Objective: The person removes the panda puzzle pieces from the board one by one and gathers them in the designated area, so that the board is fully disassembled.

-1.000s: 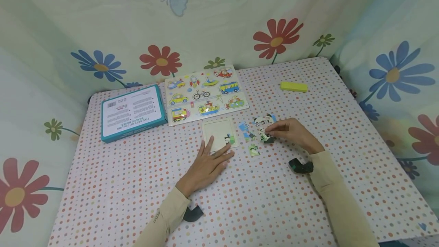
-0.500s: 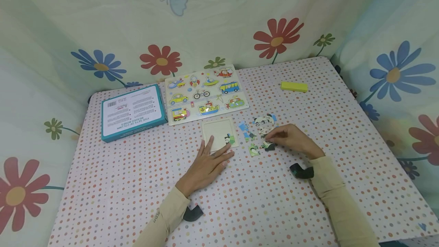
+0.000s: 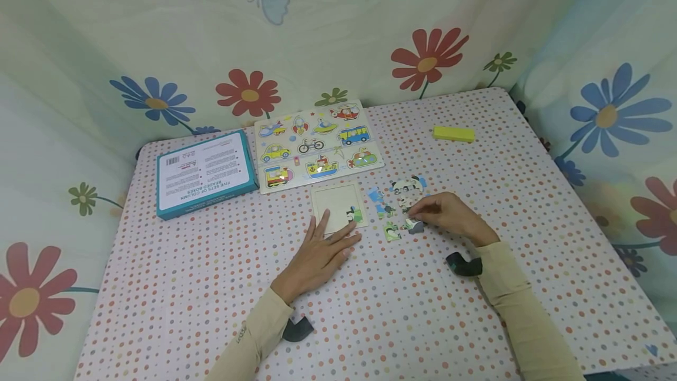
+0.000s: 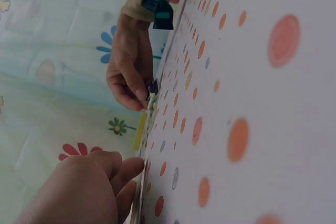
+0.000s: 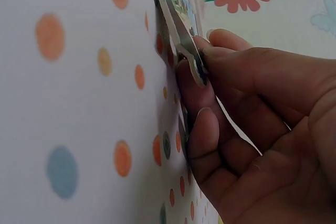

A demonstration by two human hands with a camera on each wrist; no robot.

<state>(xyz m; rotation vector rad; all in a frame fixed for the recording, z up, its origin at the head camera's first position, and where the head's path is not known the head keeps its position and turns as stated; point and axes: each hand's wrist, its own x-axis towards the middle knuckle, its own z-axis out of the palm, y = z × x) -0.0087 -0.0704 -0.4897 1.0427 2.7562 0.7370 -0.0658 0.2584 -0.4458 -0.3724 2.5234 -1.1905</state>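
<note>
My left hand (image 3: 317, 257) rests with spread fingers on the near edge of a small square puzzle tray (image 3: 329, 200). One puzzle piece (image 3: 357, 215) lies in the tray's near right corner. To the right of the tray, my right hand (image 3: 452, 214) pinches a black-and-white jigsaw piece (image 3: 415, 227) between thumb and fingers. In the right wrist view that jigsaw piece (image 5: 176, 27) is tilted, with one edge raised off the tabletop. Around it lie loose panda pieces: a panda-face part (image 3: 406, 187), bluish pieces (image 3: 381, 201) and a green piece (image 3: 392, 231).
A vehicle peg puzzle board (image 3: 319, 146) lies behind the tray. A teal-edged box (image 3: 206, 175) is at the left, and a yellow block (image 3: 453, 134) at the back right. The dotted tabletop (image 3: 391, 310) ends at a flowered curtain (image 3: 338, 34).
My right hand has moved slightly toward the near side, and the piece it holds has come away from the panda-face part. The left hand has stayed on the tray.
</note>
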